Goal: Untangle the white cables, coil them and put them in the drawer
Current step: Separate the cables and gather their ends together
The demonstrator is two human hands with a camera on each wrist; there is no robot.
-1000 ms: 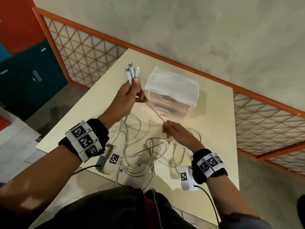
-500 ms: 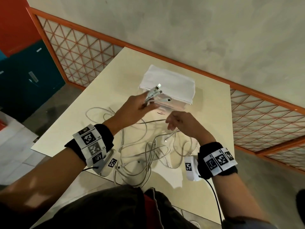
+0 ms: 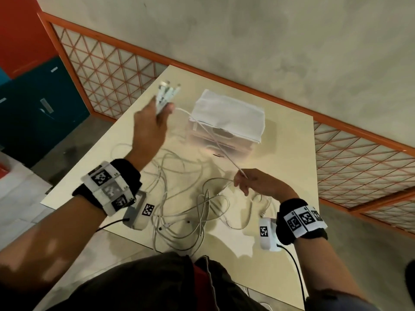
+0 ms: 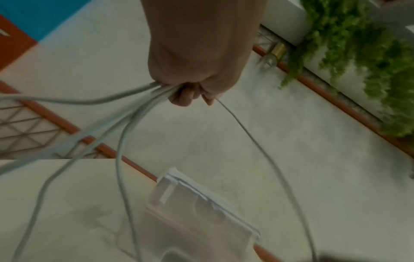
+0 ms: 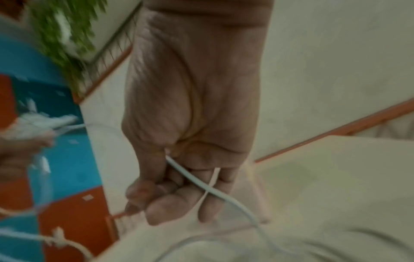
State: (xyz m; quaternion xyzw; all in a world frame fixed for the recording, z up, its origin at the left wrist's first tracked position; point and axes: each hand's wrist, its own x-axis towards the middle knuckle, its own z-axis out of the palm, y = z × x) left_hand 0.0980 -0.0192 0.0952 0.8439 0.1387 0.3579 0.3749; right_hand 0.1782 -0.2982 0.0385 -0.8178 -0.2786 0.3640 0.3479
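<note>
Head view shows our left hand [image 3: 149, 129] fisted round the bunched plug ends of the white cables [image 3: 179, 205], raised above the table [image 3: 280, 142], while our right hand [image 3: 253, 182] pinches one strand taut, presumably to draw it free of the tangle before the shut drawer [image 3: 222, 135].

Drawer unit [image 3: 224, 133] stands at the far middle of the tabletop [image 3: 287, 153]. Tangled cables [image 3: 190, 207] lie on the near half. Left hand [image 3: 150, 126] sits raised left of the drawer unit; right hand [image 3: 258, 182] is low, before it, one cable stretched between them
</note>
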